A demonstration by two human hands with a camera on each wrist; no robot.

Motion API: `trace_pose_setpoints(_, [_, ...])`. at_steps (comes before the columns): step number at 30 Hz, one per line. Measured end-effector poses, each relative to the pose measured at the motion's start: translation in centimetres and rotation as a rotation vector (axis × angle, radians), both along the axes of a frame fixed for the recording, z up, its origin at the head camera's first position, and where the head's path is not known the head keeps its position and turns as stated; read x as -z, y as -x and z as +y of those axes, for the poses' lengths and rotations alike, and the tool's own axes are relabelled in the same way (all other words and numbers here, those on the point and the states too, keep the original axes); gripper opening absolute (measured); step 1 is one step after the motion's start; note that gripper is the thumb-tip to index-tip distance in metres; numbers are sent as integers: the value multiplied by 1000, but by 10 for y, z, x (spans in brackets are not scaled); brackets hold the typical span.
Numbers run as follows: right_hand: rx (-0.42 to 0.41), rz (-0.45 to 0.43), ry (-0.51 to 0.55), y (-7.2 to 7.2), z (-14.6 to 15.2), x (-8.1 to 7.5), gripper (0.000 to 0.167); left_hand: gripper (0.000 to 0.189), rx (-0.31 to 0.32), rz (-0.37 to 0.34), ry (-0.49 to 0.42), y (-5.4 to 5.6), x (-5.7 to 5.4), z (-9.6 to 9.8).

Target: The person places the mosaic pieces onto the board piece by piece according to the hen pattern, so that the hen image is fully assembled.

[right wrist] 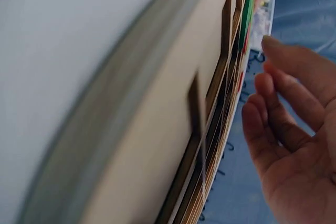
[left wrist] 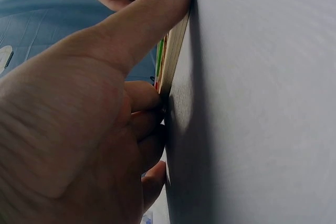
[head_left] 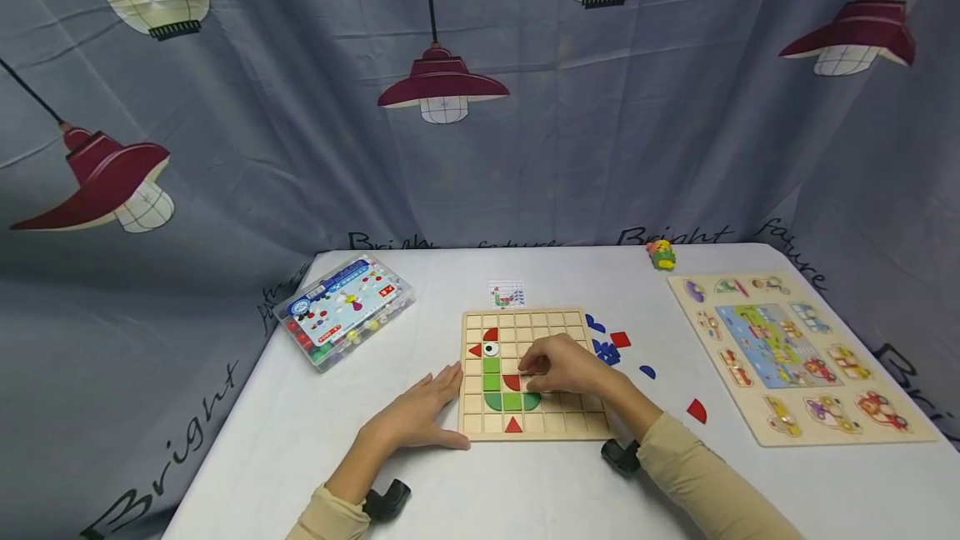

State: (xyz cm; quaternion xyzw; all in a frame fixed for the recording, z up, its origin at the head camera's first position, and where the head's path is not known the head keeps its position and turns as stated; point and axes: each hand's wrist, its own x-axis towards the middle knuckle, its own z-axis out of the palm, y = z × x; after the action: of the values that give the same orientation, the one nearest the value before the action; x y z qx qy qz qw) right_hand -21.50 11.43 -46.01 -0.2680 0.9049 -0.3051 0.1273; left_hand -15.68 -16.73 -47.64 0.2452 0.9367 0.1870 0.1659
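Note:
A wooden grid board (head_left: 555, 427) lies on the table with flat coloured pieces set in its squares. They include green squares (head_left: 491, 382), a white piece with a black dot (head_left: 491, 349), a red triangle (head_left: 513, 425) and a red quarter-round piece (head_left: 512, 382). My left hand (head_left: 420, 413) rests at the board's left edge, thumb spread toward the near corner. In the left wrist view its thumb (left wrist: 152, 17) touches the board's side. Over the board hovers my right hand (head_left: 564, 365), fingertips just right of the red quarter-round. Between its loosely bent fingers (right wrist: 286, 90) no piece shows.
Blue pieces (head_left: 606, 352), a red square (head_left: 620, 339) and a red quarter-round (head_left: 697, 411) lie right of the board. A picture card (head_left: 507, 294) is behind it. A plastic case (head_left: 345, 307) stands left, a picture puzzle board (head_left: 750, 432) right, a small figurine (head_left: 662, 255) behind.

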Motion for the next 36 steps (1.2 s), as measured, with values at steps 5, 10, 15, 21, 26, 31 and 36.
trace_pose_setpoints(5, [-6, -36, 20, 2, 12, 1, 25, 110, 0, 5, -7, -1, -1, -1])
trace_pose_setpoints(10, [-4, -32, 24, 4, 31, 3, 27, 110, 4, 5, -12, -1, -2, -2])
trace_pose_setpoints(15, [-13, -10, 36, 5, 55, 4, 30, 110, 13, 15, -9, 0, -2, -2])
trace_pose_setpoints(21, [28, 28, 19, 10, 84, 2, 38, 110, 12, 18, 3, 1, 0, -1])
trace_pose_setpoints(26, [104, 53, -6, 20, 108, 0, 43, 111, 8, 13, 12, 2, 0, 0])
trace_pose_setpoints(31, [132, 88, -26, 29, 123, 0, 44, 110, 4, 15, 10, 1, -1, 0])
trace_pose_setpoints(36, [177, 57, -65, 37, 132, 1, 47, 110, 6, 16, 8, 1, -2, 0])
